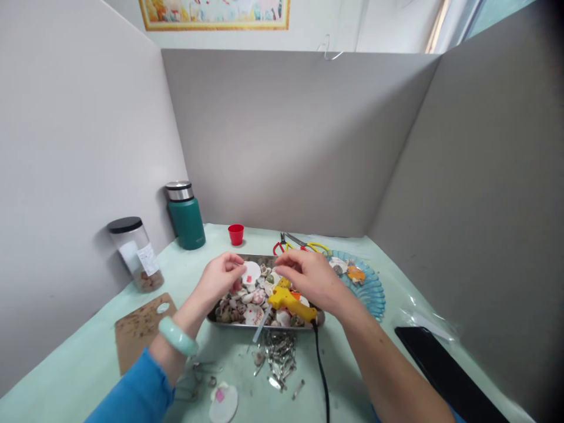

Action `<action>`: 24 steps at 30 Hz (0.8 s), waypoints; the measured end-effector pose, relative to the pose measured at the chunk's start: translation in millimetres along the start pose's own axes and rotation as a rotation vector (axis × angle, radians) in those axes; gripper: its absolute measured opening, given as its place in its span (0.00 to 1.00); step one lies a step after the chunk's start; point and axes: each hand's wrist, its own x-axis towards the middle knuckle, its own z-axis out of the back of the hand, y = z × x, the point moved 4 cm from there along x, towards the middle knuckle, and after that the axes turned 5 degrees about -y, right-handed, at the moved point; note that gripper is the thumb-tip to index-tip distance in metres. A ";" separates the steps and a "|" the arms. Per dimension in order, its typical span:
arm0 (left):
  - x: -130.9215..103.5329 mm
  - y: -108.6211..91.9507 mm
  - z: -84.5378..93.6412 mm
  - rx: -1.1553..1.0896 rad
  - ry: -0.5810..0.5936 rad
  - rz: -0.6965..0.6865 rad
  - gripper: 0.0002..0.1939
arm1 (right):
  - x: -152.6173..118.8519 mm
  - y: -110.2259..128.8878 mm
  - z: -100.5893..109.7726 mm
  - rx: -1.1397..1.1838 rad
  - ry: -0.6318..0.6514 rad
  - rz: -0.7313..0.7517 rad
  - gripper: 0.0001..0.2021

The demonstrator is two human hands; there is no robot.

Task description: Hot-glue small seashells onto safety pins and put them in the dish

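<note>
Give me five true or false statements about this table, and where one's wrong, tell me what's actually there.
1. The left hand holds a white disc. True.
2. A yellow glue gun shows over a tray of shells. True.
3. The right arm wears a bangle. False: the pale green bangle is on the left one.
4. A red cup stands beyond the tray. True.
5. The cup holds scissors. False: the scissors lie beyond the tray.

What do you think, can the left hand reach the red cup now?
Probably yes: the red cup stands just beyond the left hand, with nothing visible between; but the hand seems to hold a white disc, which might need putting down first.
</note>
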 end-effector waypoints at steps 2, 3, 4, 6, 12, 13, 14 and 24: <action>-14.4 -2.3 1.8 -0.328 0.031 0.080 0.09 | -1.0 8.0 -6.9 0.012 0.018 0.131 0.12; -20.6 -3.7 0.6 -0.523 0.068 0.134 0.10 | -2.1 12.0 -10.9 0.016 0.040 0.198 0.15; -25.6 -5.4 -0.1 -0.650 0.085 0.169 0.11 | -3.1 15.2 -14.9 0.015 0.062 0.252 0.16; -32.4 -8.3 -0.6 -0.763 0.093 0.196 0.12 | -4.3 17.7 -21.9 -0.004 0.083 0.305 0.14; -39.4 -8.0 -0.4 -0.787 0.043 0.163 0.12 | -1.9 9.7 -40.2 -0.064 0.096 0.359 0.10; -39.9 -7.6 -1.2 -0.801 0.048 0.160 0.12 | -1.6 8.8 -42.3 -0.076 0.094 0.368 0.09; -40.1 -7.3 -1.8 -0.813 0.048 0.155 0.13 | -1.6 8.6 -43.8 -0.086 0.090 0.377 0.09; -42.8 -9.1 -1.3 -0.693 -0.092 0.035 0.13 | -1.0 9.0 -45.9 0.144 0.044 0.006 0.13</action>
